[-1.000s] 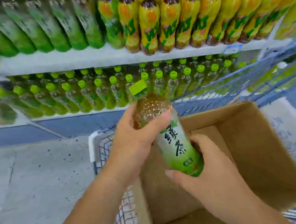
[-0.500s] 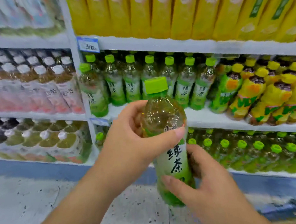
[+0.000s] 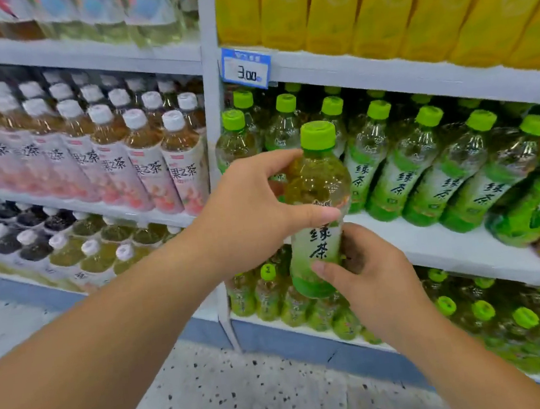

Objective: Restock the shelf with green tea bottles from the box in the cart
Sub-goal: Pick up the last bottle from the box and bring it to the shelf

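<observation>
I hold one green tea bottle (image 3: 316,206) upright in both hands, green cap on top, in front of the shelf. My left hand (image 3: 256,212) wraps its clear upper part, thumb across the front. My right hand (image 3: 367,270) grips its lower label and base. Right behind it, the white shelf board (image 3: 430,238) carries a row of the same green tea bottles (image 3: 423,169), with a small gap at its left end behind my left hand. The cart and the box are out of view.
A white upright post (image 3: 214,117) splits the shelving. Left of it stand pink-labelled tea bottles (image 3: 146,163) with white caps. Yellow cartons (image 3: 375,6) fill the shelf above, with a price tag (image 3: 245,69) below them. More green-capped bottles (image 3: 483,312) sit on the bottom shelf. Speckled floor (image 3: 246,388) below.
The view has swung up from the cart and box to the shelf. The bottle, in both hands throughout, has gone from tilted above the box to upright and close to the green tea row.
</observation>
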`<state>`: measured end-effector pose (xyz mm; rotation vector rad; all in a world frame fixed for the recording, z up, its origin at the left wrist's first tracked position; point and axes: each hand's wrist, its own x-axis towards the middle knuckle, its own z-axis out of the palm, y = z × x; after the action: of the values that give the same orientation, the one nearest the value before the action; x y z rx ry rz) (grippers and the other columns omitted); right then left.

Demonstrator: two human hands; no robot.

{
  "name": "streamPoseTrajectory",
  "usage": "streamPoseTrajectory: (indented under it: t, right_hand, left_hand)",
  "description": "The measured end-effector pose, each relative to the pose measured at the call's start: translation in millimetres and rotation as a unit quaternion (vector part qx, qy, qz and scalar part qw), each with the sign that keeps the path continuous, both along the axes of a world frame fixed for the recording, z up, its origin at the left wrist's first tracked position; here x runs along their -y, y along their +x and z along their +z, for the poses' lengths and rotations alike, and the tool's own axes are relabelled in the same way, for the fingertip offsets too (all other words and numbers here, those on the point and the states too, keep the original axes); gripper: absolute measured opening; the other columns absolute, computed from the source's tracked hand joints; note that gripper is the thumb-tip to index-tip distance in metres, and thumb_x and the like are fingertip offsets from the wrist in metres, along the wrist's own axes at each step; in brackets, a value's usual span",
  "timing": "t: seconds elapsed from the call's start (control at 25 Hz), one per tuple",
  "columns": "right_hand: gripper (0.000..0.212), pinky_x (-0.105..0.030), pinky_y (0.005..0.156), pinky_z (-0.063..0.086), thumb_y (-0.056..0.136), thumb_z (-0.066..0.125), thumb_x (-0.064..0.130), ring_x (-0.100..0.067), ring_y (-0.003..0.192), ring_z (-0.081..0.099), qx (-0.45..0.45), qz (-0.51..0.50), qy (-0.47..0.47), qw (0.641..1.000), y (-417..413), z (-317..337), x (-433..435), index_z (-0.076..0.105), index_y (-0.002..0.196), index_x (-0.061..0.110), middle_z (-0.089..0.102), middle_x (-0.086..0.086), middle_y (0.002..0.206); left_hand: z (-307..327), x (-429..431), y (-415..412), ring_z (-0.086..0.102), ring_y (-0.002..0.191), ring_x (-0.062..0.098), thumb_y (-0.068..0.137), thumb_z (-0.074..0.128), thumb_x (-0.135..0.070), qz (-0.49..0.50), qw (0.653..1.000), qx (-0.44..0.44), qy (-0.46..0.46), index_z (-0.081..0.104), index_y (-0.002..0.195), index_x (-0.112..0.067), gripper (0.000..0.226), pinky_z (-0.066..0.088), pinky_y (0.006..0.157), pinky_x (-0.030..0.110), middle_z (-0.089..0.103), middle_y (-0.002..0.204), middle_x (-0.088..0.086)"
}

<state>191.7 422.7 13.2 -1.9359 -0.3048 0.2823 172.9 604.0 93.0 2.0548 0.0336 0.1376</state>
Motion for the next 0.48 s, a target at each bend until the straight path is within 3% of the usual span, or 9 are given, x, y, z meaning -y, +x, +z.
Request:
streamPoseTrajectory:
  t: [0.12, 0.2, 0.32, 0.4, 0.48]
  right_hand:
    - [0.033, -0.004, 0.069, 0.046, 0.085, 0.077, 0.019, 0.017, 0.089, 0.062, 0.012, -0.015, 0.002, 1.000, 31.3, -6.4, -15.5, 0.064, 0.100, 0.045, 0.072, 0.029, 0.091]
    - [0.031, -0.001, 0.071, 0.045, 0.083, 0.079, 0.020, 0.016, 0.089, 0.062, 0.037, -0.031, -0.003, 0.999, 53.9, -20.1, -22.3, 0.067, 0.106, 0.037, 0.071, 0.028, 0.092]
    - [0.033, -0.017, 0.084, 0.053, 0.080, 0.081, 0.017, 0.004, 0.094, 0.068, 0.061, -0.058, 0.024, 0.996, 83.1, -37.6, -38.0, 0.070, 0.108, 0.029, 0.074, 0.020, 0.096]
    - [0.034, -0.023, 0.088, 0.055, 0.078, 0.082, 0.015, 0.000, 0.095, 0.069, 0.063, -0.065, 0.039, 0.995, 94.7, -44.9, -48.7, 0.071, 0.108, 0.029, 0.075, 0.019, 0.096]
    - [0.035, -0.026, 0.091, 0.055, 0.078, 0.082, 0.014, 0.000, 0.096, 0.069, 0.057, -0.071, 0.044, 0.995, 102.8, -51.8, -58.6, 0.072, 0.109, 0.027, 0.075, 0.019, 0.097]
  left_hand:
    - [-0.1, -6.0, 26.1, 0.067, 0.102, -0.003, 0.072, 0.088, -0.041, -0.015, 0.995, 0.043, 0.088, 0.066, 0.128, -0.030, 0.062, 0.057, 0.090, 0.025, 0.073, 0.111, -0.018]
    - [3.0, -8.3, 45.3, 0.065, 0.092, 0.001, 0.072, 0.085, -0.049, -0.010, 0.975, 0.062, 0.212, 0.071, 0.112, -0.027, 0.048, 0.053, 0.079, 0.016, 0.072, 0.099, -0.014]
    - [10.3, -15.2, 71.0, 0.059, 0.086, 0.018, 0.071, 0.077, -0.063, -0.006, 0.908, 0.063, 0.414, 0.070, 0.105, -0.019, 0.056, 0.049, 0.075, 0.032, 0.065, 0.092, -0.001]
    - [13.1, -21.4, 82.3, 0.061, 0.088, 0.022, 0.073, 0.075, -0.064, -0.014, 0.888, 0.057, 0.455, 0.070, 0.108, -0.017, 0.059, 0.051, 0.078, 0.040, 0.067, 0.093, 0.003]
    - [13.7, -26.3, 88.6, 0.064, 0.087, 0.021, 0.075, 0.077, -0.058, -0.005, 0.903, 0.054, 0.427, 0.073, 0.106, -0.015, 0.053, 0.052, 0.079, 0.039, 0.071, 0.092, 0.003]
